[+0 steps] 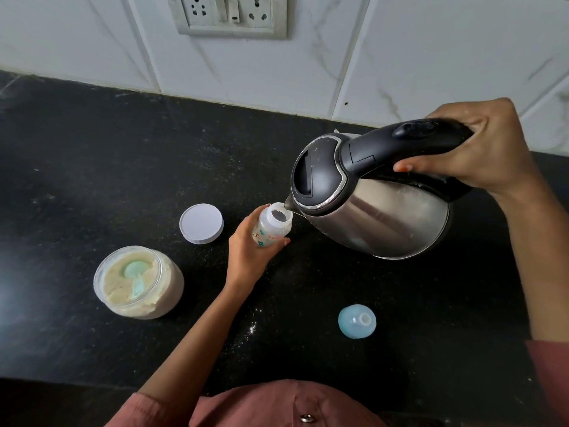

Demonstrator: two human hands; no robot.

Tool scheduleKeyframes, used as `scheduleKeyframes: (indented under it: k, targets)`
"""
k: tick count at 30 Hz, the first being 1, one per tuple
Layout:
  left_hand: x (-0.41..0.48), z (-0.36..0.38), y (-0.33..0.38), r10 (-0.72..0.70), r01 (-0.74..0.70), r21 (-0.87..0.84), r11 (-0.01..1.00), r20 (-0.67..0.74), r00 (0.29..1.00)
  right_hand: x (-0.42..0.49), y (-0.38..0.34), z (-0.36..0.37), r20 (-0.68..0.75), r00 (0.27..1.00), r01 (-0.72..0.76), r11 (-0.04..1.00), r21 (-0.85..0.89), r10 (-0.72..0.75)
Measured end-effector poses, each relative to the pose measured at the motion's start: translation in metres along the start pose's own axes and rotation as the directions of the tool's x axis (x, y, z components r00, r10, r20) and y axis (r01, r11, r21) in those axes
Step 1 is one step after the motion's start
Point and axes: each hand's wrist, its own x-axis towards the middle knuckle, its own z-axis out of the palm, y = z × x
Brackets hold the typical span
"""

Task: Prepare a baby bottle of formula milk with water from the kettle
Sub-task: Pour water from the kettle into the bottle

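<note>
Steel kettle [378,217] tilted, spout at bottle [272,229] mouth.

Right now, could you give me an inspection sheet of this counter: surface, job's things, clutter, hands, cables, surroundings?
Surface: black counter, powder specks near the front edge.
Job's things: kettle tilted, spout at the open bottle; open formula jar with scoop inside; jar lid and blue cap lying apart.
Clutter: nothing seen.
Hands: left hand holds bottle; right hand grips kettle handle.
Cables: nothing seen.
Surroundings: tiled wall, socket panel.
</note>
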Motion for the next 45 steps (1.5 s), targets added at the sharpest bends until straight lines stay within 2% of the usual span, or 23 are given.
scheduleKeyframes:
  k: [13,23,45]
  targets:
    - [-0.001,-0.003,-0.002,-0.008,0.008,0.013,1.0,0.001,1.0,0.006,-0.008,0.0,0.065,0.996,0.059,0.994,-0.09,-0.054]
    - [-0.002,-0.002,-0.001,-0.025,0.025,0.01,1.0,0.021,0.999,0.009,-0.018,-0.001,0.096,0.995,0.043,0.993,-0.114,-0.032]
    - [-0.002,0.0,0.0,-0.046,0.047,-0.002,0.999,0.033,0.998,0.012,-0.014,-0.01,0.076,0.996,0.063,0.976,-0.208,-0.048]
